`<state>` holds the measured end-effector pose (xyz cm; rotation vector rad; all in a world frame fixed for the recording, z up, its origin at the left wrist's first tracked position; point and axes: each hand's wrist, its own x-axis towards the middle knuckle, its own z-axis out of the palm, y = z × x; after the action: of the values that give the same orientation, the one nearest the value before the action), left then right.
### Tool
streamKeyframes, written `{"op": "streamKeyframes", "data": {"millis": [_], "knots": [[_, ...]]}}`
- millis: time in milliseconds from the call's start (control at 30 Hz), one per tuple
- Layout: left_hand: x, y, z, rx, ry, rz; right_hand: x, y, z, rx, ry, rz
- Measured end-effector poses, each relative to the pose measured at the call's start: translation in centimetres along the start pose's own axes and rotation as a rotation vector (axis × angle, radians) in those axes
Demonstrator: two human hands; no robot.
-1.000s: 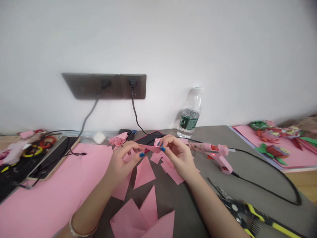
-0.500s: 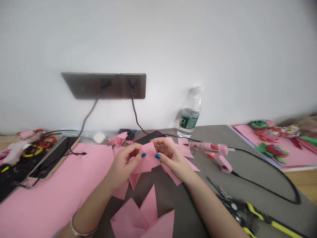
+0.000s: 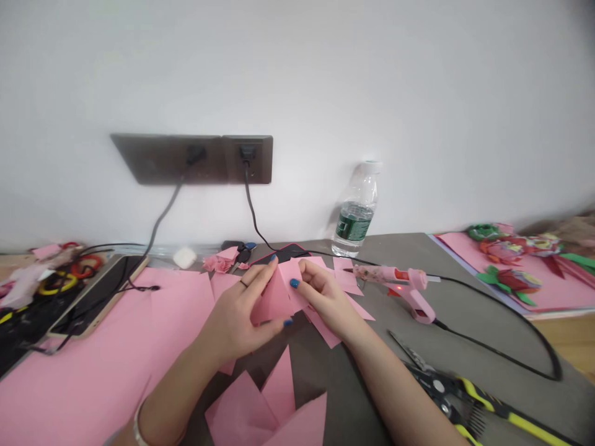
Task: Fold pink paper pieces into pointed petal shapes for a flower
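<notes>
A folded piece of pink paper (image 3: 277, 294) is raised above the desk between my two hands. My right hand (image 3: 320, 294) pinches its right side, the blue-nailed thumb lying on the near face and the fingers behind. Along the paper's left side lies my left hand (image 3: 242, 313), its fingers stretched out and the thumb spread away below the paper's lower edge. Several cut pink paper pieces lie under and behind the hands. Closer to me are more folded pink pieces (image 3: 251, 406) on the grey desk.
A pink glue gun (image 3: 409, 282) with a red light and black cable lies to the right. Pliers with yellow-black handles (image 3: 483, 402) sit in front of it. A water bottle (image 3: 354, 217) stands by the wall. At left are a phone (image 3: 95, 303) and a large pink sheet (image 3: 116, 359).
My left hand has opened from its pinch, fingers now straight along the paper's left side and thumb lowered. The paper has turned and shows a fold. My right hand keeps its pinch.
</notes>
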<state>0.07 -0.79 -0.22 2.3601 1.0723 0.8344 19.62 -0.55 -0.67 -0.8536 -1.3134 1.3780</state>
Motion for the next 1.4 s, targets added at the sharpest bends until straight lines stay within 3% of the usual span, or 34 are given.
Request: {"op": "streamKeyframes", "data": {"millis": [133, 333, 500, 833, 1067, 1200, 1400], "knots": [[-0.1, 0.1, 0.0, 0.028, -0.041, -0.015, 0.0, 0.0, 0.1, -0.004, -0.012, -0.003], [0.2, -0.2, -0.1, -0.05, 0.041, 0.046, 0.0, -0.1, -0.1, -0.005, -0.027, -0.002], [0.5, 0.0, -0.3, -0.195, 0.149, -0.143, -0.1, -0.5, -0.2, 0.012, -0.067, 0.017], [1.1, 0.5, -1.4, -0.523, 0.027, -0.338, -0.4, -0.7, -0.4, -0.074, -0.04, 0.033], [1.1, -0.5, -2.3, -0.823, -0.176, -0.49, -0.3, -0.6, -0.8, -0.068, -0.026, 0.006], [1.1, -0.6, -2.9, -0.725, -0.256, -0.458, -0.3, -0.8, -0.9, -0.084, -0.037, 0.017], [1.3, -0.2, -2.6, -0.569, -0.215, -0.328, -0.6, -0.6, 0.2, -0.138, -0.108, 0.018]]}}
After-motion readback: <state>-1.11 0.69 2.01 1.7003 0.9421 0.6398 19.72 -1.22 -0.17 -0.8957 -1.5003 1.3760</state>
